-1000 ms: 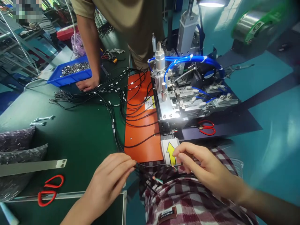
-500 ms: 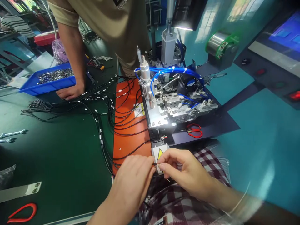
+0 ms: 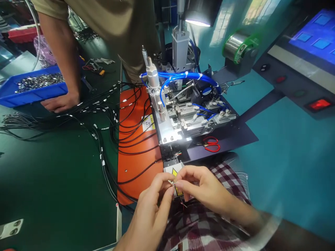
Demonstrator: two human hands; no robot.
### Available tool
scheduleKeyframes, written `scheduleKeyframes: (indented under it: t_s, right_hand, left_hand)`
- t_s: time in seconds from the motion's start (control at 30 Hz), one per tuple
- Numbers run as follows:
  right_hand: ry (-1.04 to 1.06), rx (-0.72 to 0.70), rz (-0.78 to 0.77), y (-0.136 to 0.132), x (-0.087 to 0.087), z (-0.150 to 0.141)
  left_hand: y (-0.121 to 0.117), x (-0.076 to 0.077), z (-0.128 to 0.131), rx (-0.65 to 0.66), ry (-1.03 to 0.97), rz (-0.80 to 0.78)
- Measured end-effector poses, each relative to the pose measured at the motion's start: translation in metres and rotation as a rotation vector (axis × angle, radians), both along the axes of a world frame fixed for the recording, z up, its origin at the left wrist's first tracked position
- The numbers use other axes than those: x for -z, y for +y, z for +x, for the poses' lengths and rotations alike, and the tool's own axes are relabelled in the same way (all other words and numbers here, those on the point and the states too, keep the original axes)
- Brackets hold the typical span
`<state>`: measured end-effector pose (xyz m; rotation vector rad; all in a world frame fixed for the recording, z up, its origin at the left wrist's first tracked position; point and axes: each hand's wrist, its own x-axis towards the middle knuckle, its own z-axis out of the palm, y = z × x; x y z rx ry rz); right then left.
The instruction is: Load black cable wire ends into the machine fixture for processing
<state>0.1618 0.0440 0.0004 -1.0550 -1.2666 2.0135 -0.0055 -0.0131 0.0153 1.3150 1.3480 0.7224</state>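
Left fingers (image 3: 165, 201) have come, parted, to wires (image 3: 172, 184) right fingers (image 3: 188, 187) pinch near orange panel (image 3: 141, 161) and table (image 3: 65, 181).

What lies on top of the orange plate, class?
Black cables cross the orange plate, and a white-and-yellow label sits near its right edge. The left hand covers its near right corner; what lies there can't be seen.

The cables (image 3: 105, 173) are black, the panel (image 3: 136, 190) orange.
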Motion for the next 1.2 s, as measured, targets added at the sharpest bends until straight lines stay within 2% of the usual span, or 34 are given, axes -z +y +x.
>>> scheduleKeyframes:
  t_s: [0.2, 0.37, 0.5, 0.77, 1.0, 1.1, 1.2]
  right_hand:
    - [0.149, 0.029, -0.130, 0.004, 0.001, 0.002]
    - [0.204, 0.039, -0.166, 0.000, 0.006, -0.004]
    - [0.205, 0.042, -0.136, -0.004, 0.005, -0.009]
    - [-0.020, 0.122, 0.129, -0.019, 0.006, -0.017]
    - [-0.169, 0.073, 0.552, -0.017, 0.004, -0.009]
    - [-0.196, 0.058, 0.613, -0.017, 0.002, -0.008]
    - [-0.227, 0.061, 0.595, -0.019, 0.001, -0.012]
  left_hand:
    - [0.003, 0.001, 0.002, -0.158, -0.157, -0.077]
    - [0.004, 0.000, 0.002, -0.179, -0.191, -0.125]
    - [0.003, -0.003, 0.002, -0.179, -0.213, -0.135]
    - [0.000, -0.005, 0.005, -0.291, -0.277, -0.118]
    - [0.004, 0.002, 0.005, -0.340, -0.355, -0.236]
    - [0.004, 0.005, 0.007, -0.365, -0.393, -0.234]
    - [0.001, 0.007, 0.009, -0.407, -0.431, -0.235]
